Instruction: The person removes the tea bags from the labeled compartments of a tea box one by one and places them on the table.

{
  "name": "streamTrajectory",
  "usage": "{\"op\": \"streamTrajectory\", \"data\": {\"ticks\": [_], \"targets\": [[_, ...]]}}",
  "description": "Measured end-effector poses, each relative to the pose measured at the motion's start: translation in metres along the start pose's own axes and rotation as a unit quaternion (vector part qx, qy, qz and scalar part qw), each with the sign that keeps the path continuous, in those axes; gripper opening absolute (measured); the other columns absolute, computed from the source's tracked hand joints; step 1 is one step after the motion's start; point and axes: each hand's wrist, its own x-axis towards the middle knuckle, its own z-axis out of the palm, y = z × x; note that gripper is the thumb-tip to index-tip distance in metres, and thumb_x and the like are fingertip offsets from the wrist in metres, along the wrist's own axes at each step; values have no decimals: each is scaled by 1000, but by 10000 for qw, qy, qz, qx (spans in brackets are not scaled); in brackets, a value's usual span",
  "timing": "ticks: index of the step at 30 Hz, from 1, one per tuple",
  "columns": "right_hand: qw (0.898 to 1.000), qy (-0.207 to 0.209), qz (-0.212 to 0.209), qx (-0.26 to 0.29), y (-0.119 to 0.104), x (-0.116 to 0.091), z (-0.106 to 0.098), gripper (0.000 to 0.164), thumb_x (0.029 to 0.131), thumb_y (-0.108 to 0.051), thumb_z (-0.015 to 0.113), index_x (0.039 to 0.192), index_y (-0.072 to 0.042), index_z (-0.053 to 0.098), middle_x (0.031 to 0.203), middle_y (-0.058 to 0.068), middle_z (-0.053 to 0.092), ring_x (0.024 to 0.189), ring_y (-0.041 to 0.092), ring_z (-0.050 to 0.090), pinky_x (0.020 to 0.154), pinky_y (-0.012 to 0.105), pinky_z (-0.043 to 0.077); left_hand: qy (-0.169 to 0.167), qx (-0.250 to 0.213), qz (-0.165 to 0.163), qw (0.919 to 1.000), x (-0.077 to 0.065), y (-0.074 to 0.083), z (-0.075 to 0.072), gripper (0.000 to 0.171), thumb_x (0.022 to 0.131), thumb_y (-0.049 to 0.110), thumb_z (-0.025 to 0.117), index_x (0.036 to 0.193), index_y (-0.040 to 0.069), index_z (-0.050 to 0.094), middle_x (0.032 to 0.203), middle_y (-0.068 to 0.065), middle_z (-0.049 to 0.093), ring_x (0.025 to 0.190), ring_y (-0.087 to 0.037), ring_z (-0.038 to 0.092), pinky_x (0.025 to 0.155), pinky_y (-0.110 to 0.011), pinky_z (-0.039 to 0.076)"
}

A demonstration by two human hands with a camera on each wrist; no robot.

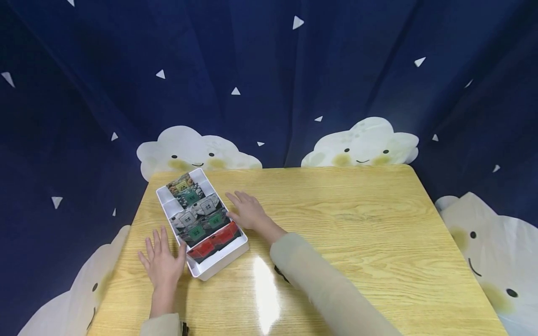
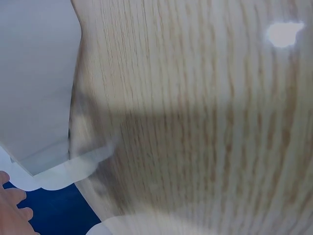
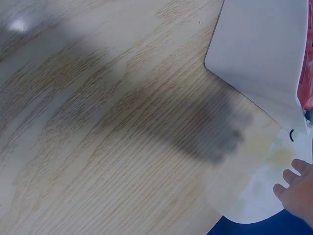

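A white divided box (image 1: pixel 227 262) stands slantwise on the left part of the table. Small flat packets fill much of it: red packets (image 1: pixel 214 241) near the front, then dark ones with green labels (image 1: pixel 196 232), grey ones (image 1: pixel 208 206), a teal one (image 1: pixel 191 196) and a yellow one (image 1: pixel 182 186) at the back. My left hand (image 1: pixel 165 265) is beside the box's left wall, fingers spread, thumb right at the rim. Along the right wall lies my right hand (image 1: pixel 251 213), fingers extended, fingertips at the rim. Neither hand holds anything. Both wrist views show the box's outer wall (image 2: pixel 34 73) (image 3: pixel 259 54) close up.
The wood-grain table (image 1: pixel 357 233) extends to the right of the box. Behind it hangs a dark blue curtain (image 1: pixel 269 60) with white triangles and smiling clouds (image 1: pixel 365 140). A dark band (image 1: pixel 185 328) shows at the left sleeve.
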Motion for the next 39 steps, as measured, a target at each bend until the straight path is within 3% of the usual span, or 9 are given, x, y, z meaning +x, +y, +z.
{"op": "streamTrajectory", "data": {"ticks": [6,14,26,39], "targets": [[9995,-259,101,124,-3,2,2,61,94,-45,41,147,-26,19,149,9,25,136,26,23,109,42,22,-129,1,15,9999,-2,0,-1,72,91,44,40,147,7,14,150,-21,11,138,-38,-3,105,-60,-7],[9989,-445,90,73,0,5,6,59,94,-46,38,147,-29,19,149,8,25,136,24,24,108,42,23,-174,-198,-40,9996,-4,-1,3,69,93,47,31,147,10,13,150,-21,11,137,-41,2,104,-60,-9],[9954,-897,68,-325,4,7,6,56,96,-47,31,147,-37,9,151,2,20,137,21,20,109,46,20,-826,81,-130,9965,-1,1,1,64,95,43,26,148,14,6,151,-20,7,137,-42,-1,103,-60,-10],[9953,-965,-65,-73,23,-2,5,61,94,-43,36,147,-32,10,151,5,20,137,23,21,108,46,22,-954,166,215,9951,3,10,11,63,95,40,29,148,15,7,151,-20,9,137,-41,-1,103,-63,-7]]}}
